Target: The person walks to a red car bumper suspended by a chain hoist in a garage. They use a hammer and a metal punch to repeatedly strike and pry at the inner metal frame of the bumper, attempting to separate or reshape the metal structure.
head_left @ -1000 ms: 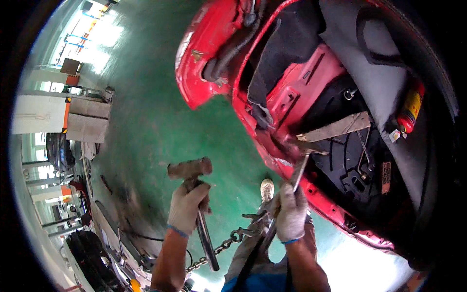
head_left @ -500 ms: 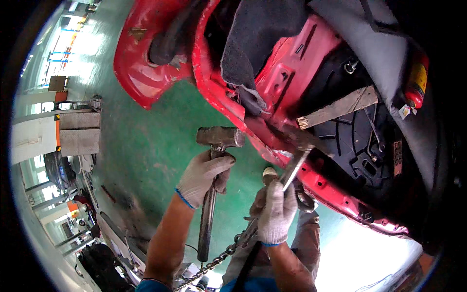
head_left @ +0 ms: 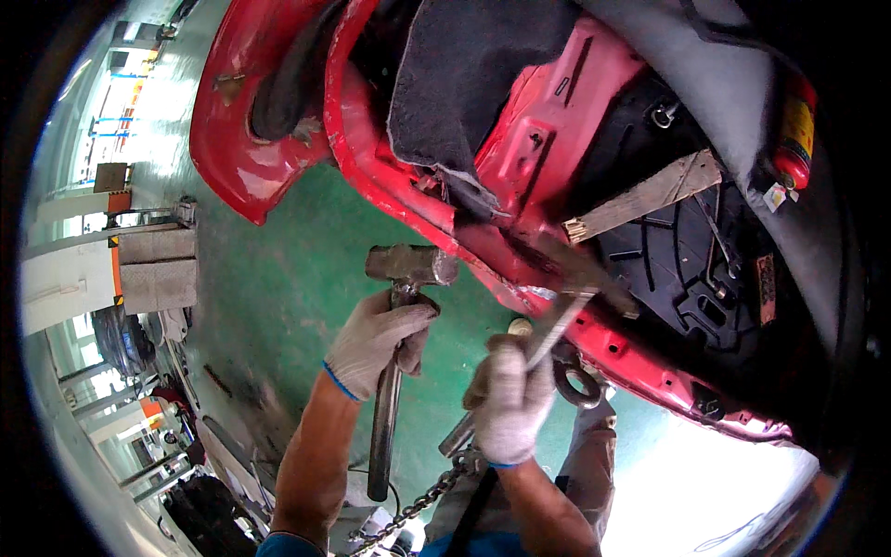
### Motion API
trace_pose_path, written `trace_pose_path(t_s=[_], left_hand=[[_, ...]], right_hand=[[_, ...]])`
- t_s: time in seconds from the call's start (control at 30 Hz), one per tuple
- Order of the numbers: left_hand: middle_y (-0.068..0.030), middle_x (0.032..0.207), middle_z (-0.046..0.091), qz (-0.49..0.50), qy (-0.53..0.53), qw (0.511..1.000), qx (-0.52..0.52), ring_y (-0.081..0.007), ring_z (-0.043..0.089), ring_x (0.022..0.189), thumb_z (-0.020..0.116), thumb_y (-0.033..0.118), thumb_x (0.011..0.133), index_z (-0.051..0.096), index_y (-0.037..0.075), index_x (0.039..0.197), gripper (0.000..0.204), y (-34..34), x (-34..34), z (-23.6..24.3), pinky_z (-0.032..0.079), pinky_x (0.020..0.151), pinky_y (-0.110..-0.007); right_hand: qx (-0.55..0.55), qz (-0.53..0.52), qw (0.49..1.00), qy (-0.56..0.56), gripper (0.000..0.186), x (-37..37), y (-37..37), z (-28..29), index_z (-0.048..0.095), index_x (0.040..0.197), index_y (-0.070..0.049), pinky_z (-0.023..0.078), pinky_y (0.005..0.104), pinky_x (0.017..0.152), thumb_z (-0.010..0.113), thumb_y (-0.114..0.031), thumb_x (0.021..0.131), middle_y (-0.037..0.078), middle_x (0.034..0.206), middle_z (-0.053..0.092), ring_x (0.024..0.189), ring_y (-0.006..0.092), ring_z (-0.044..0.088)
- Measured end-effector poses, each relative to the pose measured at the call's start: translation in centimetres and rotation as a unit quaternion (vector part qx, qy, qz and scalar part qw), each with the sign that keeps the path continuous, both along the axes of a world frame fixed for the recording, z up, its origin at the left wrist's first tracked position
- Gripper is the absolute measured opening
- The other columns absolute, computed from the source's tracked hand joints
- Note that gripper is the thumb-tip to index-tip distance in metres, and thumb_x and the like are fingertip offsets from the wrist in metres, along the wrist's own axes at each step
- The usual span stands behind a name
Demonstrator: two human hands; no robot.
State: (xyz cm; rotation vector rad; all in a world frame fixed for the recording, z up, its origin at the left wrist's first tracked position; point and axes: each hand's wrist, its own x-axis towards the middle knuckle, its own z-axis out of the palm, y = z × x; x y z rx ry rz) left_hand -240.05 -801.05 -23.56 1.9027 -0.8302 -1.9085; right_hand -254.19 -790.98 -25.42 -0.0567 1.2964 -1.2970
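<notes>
My left hand point(head_left: 379, 339), in a pale knit glove with a blue cuff, is closed around a sledgehammer point(head_left: 383, 422) just below its blocky steel head, and the handle hangs downward. My right hand point(head_left: 512, 404), gloved alike, grips the silvery shank of a metal tool point(head_left: 560, 327). The far end of that tool meets a long, dark crosspiece on the rear edge of a red car body point(head_left: 640, 357); its exact kind is unclear. A chain point(head_left: 434, 485) runs below my right hand, beside a short metal bar end. A metal ring point(head_left: 580, 385) hangs just right of the hand.
Inside the car's rear well lie a wooden block point(head_left: 645, 197), a rusty perforated strip point(head_left: 766, 290) and slim metal tools. A red fire extinguisher point(head_left: 796, 135) rests at the right. Grey carpet point(head_left: 473, 88) hangs loose over the red panels. Cartons and car parts line the left.
The car body and both hands appear shifted slightly leftward in the picture. My right hand has tilted a little with its tool. The sledgehammer remains in my left hand.
</notes>
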Motion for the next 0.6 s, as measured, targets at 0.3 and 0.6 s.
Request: trace_pose_path(t_s=[0.3, 0.6], left_hand=[[-0.0003, 0.06, 0.052, 0.01, 0.004, 1.0, -0.003, -0.0122, 0.046, 0.042, 0.069, 0.018, 0.09, 0.065, 0.004, 0.099, 0.018, -0.6, -0.3, 0.3, 0.042, 0.041, -0.03], [-0.0016, 0.06, 0.052, 0.013, -0.013, 1.0, 0.015, -0.014, 0.043, 0.041, 0.068, 0.016, 0.09, 0.064, 0.002, 0.103, 0.019, 0.1, -0.5, 0.5, 0.039, 0.041, -0.032]], right_hand=[[0.039, 0.027, 0.998, -0.036, 0.027, -0.4, 0.1, -0.8, 0.056, 0.111, -0.006, 0.045, 0.0263, 0.048, 0.061, -0.031, 0.102, -0.001, 0.071, 0.053, 0.056, 0.007, 0.052], [0.045, 0.179, 0.981, -0.06, 0.032, 1.1, 1.8, -2.5, 0.057, 0.109, -0.004, 0.045, 0.0271, 0.049, 0.063, -0.035, 0.101, 0.001, 0.071, 0.056, 0.057, 0.0086, 0.053]])
